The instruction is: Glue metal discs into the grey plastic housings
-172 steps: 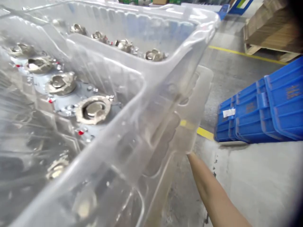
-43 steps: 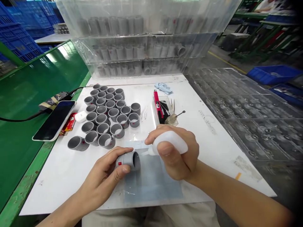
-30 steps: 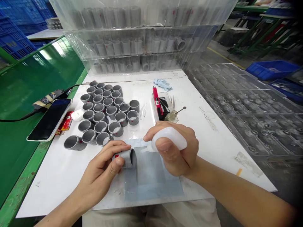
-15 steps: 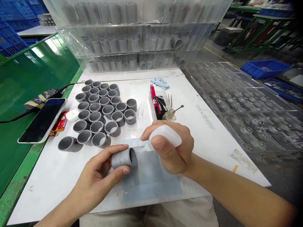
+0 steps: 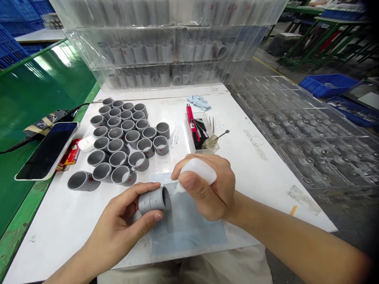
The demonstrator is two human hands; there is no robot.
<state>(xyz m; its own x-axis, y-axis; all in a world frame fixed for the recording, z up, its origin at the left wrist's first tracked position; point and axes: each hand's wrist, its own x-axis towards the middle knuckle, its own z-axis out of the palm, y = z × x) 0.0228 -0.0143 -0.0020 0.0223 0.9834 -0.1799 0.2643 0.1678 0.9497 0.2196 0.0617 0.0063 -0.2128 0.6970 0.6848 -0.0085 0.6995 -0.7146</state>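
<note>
Between the fingers and thumb of my left hand (image 5: 126, 221) lies a grey ring-shaped sleeve (image 5: 151, 199), tipped on its side with its open end facing right. Fine dark marks run around its outside. My right hand (image 5: 211, 189) is wrapped round a white squeeze bottle (image 5: 199, 170), whose narrow tip points left at the rim of the sleeve; whether the tip touches it I cannot tell. Under both hands is a pale blue sheet (image 5: 195, 236) on the white table. Several more grey sleeves (image 5: 122, 175) stand grouped at the left.
A small clear box (image 5: 204, 150) holds a red cutter (image 5: 192, 122), tweezers and a small jar. Behind it lies a crumpled blue cloth (image 5: 198, 102). A phone (image 5: 47, 150) rests at the left edge. Clear bins (image 5: 133, 55) of sleeves are stacked behind; clear trays (image 5: 310, 142) stand right.
My right hand has brought the bottle slightly left, with its tip nearer the sleeve's opening. My left hand keeps hold of the sleeve in almost the same place. The view has shifted slightly.
</note>
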